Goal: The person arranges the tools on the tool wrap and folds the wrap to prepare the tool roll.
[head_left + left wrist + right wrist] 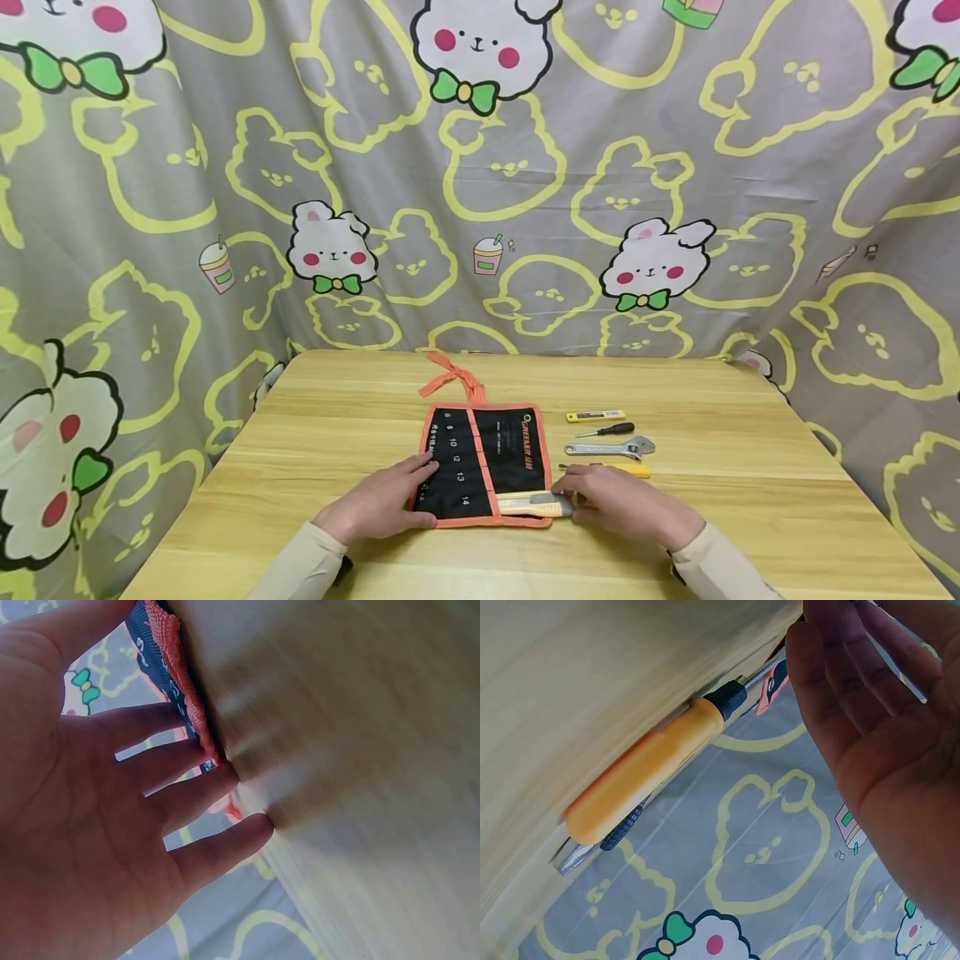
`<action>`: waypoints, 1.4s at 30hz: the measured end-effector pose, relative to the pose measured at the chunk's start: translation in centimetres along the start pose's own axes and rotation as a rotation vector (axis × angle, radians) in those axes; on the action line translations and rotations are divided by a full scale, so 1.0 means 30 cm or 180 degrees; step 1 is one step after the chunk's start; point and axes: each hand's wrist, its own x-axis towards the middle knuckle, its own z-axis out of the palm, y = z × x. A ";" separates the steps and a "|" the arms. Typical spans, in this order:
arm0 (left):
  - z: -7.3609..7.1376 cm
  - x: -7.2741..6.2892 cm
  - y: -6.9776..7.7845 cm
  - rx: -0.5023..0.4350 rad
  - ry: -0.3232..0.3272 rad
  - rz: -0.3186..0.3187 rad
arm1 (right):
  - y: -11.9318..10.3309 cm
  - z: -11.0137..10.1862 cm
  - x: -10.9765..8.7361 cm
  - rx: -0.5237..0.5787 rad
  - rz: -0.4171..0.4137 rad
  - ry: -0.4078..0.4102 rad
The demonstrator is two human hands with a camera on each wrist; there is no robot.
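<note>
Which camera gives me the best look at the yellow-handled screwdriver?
The right wrist view: the yellow-handled screwdriver appears large there, its whole handle uncovered. The head view shows it small and partly hidden behind the right hand. The left wrist view doesn't show it.

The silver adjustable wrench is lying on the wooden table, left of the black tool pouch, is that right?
Wrong side: the head view shows the silver adjustable wrench lying on the wooden table, right of the black tool pouch, not left.
</note>
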 end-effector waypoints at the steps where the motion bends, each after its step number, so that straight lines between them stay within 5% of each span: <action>1: 0.000 0.000 0.000 0.0004 -0.0005 -0.0002 | -0.001 0.001 0.000 -0.0005 -0.0004 0.0004; 42: 0.002 0.002 0.004 0.0081 -0.0021 -0.0010 | 0.015 0.009 0.007 0.0167 -0.0108 0.0057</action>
